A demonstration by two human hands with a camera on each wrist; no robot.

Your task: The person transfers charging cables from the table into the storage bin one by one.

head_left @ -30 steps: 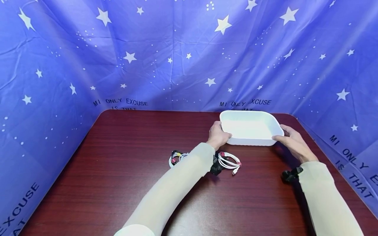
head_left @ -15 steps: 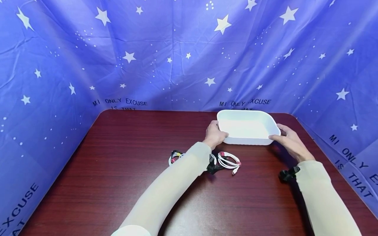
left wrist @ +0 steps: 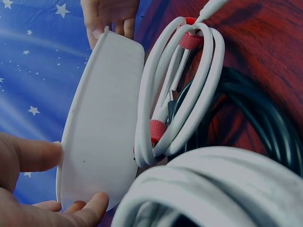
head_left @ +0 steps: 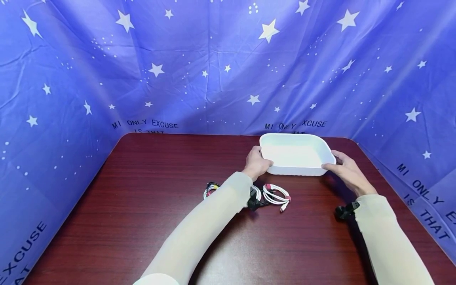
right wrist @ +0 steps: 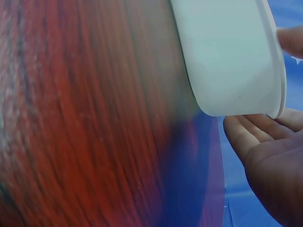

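Note:
A white rectangular plastic basin [head_left: 297, 171] with rounded corners is at the back right of the table, its inside bare. My left hand [head_left: 257, 163] grips its left end, thumb over the near rim and fingers against the side wall. At the opposite end my right hand [head_left: 348, 171] holds the rim, thumb on top and fingers around the outside. In the left wrist view the left hand [left wrist: 42, 184] pinches the basin's wall [left wrist: 102, 109]. The right wrist view shows the right hand [right wrist: 272, 151] with fingers at the basin's end [right wrist: 232, 61].
A coiled white cable [head_left: 277, 194] with red ties lies in front of the basin. More coils, a white-and-black bundle [head_left: 210, 189] and a black cable [left wrist: 255, 109], lie partly behind my left forearm. A blue starry curtain [head_left: 199, 71] surrounds the dark red table [head_left: 149, 206].
Both hands have shifted the basin a little to the left along the back of the table. The cables have stayed where they were.

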